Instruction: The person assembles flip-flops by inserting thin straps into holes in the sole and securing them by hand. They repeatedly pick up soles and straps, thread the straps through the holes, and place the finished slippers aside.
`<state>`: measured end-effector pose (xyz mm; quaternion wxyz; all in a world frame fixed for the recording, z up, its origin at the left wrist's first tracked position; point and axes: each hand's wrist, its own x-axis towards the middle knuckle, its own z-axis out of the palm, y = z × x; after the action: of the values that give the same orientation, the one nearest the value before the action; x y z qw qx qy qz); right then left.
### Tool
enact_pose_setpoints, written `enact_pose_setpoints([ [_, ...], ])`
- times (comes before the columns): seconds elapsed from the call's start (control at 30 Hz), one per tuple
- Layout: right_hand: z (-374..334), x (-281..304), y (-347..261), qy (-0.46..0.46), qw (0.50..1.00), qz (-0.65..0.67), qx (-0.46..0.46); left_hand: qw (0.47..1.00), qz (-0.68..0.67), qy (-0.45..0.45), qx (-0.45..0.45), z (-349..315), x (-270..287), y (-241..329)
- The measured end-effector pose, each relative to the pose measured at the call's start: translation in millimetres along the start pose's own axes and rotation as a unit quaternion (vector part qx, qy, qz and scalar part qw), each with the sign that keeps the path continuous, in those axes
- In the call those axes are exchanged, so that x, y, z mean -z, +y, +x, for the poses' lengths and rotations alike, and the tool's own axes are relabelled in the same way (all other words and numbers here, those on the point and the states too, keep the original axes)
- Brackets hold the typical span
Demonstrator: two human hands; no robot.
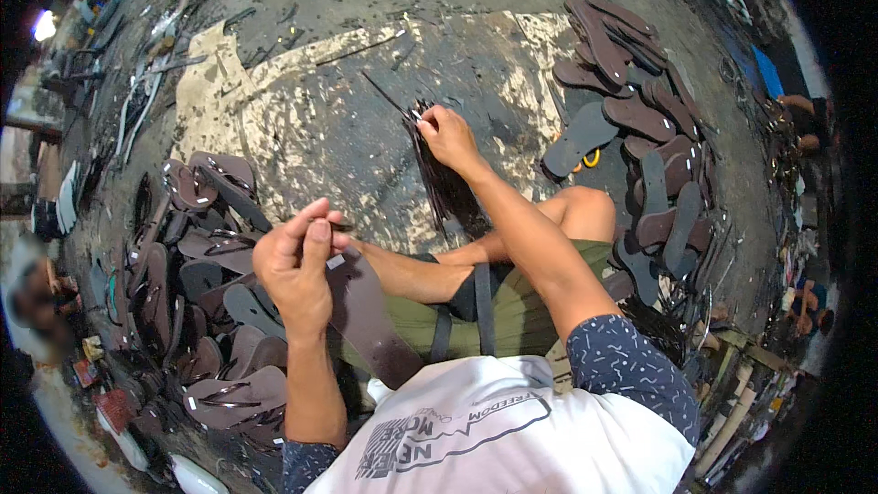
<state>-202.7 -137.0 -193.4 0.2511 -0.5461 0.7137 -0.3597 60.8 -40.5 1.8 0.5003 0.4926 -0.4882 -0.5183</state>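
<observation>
My left hand (297,265) is closed, its fingers pinched around a small dark piece at the upper end of a brown flip-flop (370,311). The sole slants down across my lap, and its upper end is partly hidden by the hand. In front of my crossed legs, my right hand (448,137) is closed at the top of a bundle of thin dark brown straps (439,187). Its fingertips pinch strap ends there, with a white bit showing beside them. How many straps it grips is hidden.
Finished brown flip-flops (238,393) lie piled at my left. Loose soles (631,114), brown and grey, are heaped at my right, near yellow-handled scissors (592,158). A worn, paint-stained sheet (302,82) covers the floor ahead, with dark scraps scattered beyond it.
</observation>
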Motion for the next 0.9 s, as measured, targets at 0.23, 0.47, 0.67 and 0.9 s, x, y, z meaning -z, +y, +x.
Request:
enact_pose_setpoints([
  [0.23, 18, -7, 30, 0.02, 1.0, -0.01, 0.0, 0.991, -0.095, -0.078, 0.051, -6, 10, 3],
  [0.47, -73, 103, -133, -0.005, 0.929, 0.366, 0.05, 0.982, -0.134, -0.107, 0.078, 6, -22, 11],
  [0.67, -123, 134, -173, -0.042, 0.928, 0.312, 0.198, 0.988, -0.123, -0.089, -0.033, -3, -38, 16],
  [0.9, -141, 141, -181, -0.022, 0.934, 0.254, 0.251, 0.982, -0.138, -0.123, -0.029, -22, -39, 23],
])
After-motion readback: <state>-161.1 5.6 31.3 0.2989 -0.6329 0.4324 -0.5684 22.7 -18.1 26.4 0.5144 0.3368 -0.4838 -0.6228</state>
